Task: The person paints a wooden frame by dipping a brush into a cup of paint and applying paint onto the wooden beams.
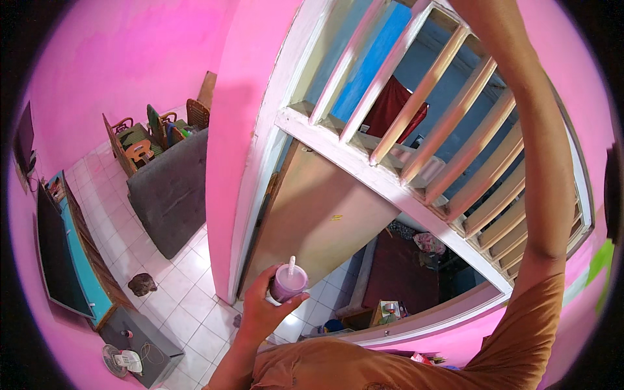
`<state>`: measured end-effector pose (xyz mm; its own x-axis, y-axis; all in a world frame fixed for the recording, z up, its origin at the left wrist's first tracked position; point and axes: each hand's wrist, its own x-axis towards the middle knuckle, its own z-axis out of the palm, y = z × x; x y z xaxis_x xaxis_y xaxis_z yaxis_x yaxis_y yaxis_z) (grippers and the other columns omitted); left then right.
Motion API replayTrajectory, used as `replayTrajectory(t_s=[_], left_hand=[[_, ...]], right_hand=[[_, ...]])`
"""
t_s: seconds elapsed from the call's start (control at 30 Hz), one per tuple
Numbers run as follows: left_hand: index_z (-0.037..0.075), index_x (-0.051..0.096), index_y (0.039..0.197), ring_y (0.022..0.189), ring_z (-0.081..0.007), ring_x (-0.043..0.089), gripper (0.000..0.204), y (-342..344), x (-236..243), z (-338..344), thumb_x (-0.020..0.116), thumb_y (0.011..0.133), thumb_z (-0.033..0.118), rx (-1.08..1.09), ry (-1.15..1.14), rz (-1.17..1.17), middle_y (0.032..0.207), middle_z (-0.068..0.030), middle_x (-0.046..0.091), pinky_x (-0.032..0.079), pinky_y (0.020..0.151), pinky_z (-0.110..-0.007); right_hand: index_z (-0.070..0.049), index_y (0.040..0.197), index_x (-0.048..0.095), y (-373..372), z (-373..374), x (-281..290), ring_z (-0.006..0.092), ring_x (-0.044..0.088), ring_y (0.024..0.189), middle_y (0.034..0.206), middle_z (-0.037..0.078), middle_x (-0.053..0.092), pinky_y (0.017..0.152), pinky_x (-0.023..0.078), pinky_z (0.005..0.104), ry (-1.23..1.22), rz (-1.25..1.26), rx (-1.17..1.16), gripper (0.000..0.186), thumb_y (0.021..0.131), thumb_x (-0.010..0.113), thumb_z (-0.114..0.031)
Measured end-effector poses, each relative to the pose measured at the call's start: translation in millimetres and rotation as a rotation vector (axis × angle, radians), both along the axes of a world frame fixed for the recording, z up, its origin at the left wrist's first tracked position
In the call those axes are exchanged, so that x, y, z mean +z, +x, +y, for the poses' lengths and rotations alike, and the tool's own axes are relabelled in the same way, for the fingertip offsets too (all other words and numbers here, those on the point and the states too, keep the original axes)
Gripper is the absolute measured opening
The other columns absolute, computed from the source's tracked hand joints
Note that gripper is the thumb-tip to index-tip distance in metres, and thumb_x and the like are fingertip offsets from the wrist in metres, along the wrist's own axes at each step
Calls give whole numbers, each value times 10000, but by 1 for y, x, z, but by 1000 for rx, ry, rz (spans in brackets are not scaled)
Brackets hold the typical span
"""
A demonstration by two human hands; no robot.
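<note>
My left hand (267, 304) is wrapped around a small purple cup (290, 290) in front of my chest. Pale lilac stuff fills the cup, and a slim whitish handle (291, 264) sticks up out of it; its lower end is hidden. My right arm (545, 188) reaches up past a white-framed grille of upright slats (437, 102) above a doorway. Only the wrist end of my right hand (489, 26) shows at the top edge, close to the grille's upper frame. Its fingers are out of the picture, so what they hold or touch is hidden.
Below the grille is a brown door (318, 214) beside a pink wall (237, 156). A grey sofa-like piece (172, 195) and wooden chairs (140, 146) stand left. A dark animal-like shape (142, 284) lies on the white tiles (185, 270). A fan (120, 359) sits lower left.
</note>
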<state>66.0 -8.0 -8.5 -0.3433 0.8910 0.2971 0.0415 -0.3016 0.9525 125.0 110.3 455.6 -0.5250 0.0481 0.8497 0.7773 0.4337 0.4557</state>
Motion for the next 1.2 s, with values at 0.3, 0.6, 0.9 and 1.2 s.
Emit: replayTrajectory(t_s=[0.3,0.6,0.9,1.2], left_hand=[[-28,580,1260,1044,-208,668,674,3,-5,5,931,734,204,28,27,-18,1129,-144,683,539,907,-336],[-26,578,1271,1068,-210,666,682,3,3,5,926,723,182,1,6,17,1144,-145,682,529,947,-343],[-28,580,1266,1061,-214,670,678,8,-6,7,932,733,200,23,56,9,1146,-150,677,542,918,-346],[-18,578,1272,1069,-218,667,670,7,-6,7,926,738,186,3,54,18,1166,-151,672,538,931,-349]], right_hand=[[47,854,714,-3,-7,-17,277,669,653,718,195,690,605,542,387,-17,-63,-27,194,898,626,-121],[36,853,714,7,2,-32,265,659,639,710,177,691,589,540,382,-27,-51,-77,196,909,629,-131],[-4,967,709,50,31,-63,217,666,671,760,135,708,633,542,341,-226,-84,74,182,926,661,-175],[-5,958,640,71,27,-163,380,693,733,796,200,692,671,545,413,-653,-22,407,199,925,663,-200]])
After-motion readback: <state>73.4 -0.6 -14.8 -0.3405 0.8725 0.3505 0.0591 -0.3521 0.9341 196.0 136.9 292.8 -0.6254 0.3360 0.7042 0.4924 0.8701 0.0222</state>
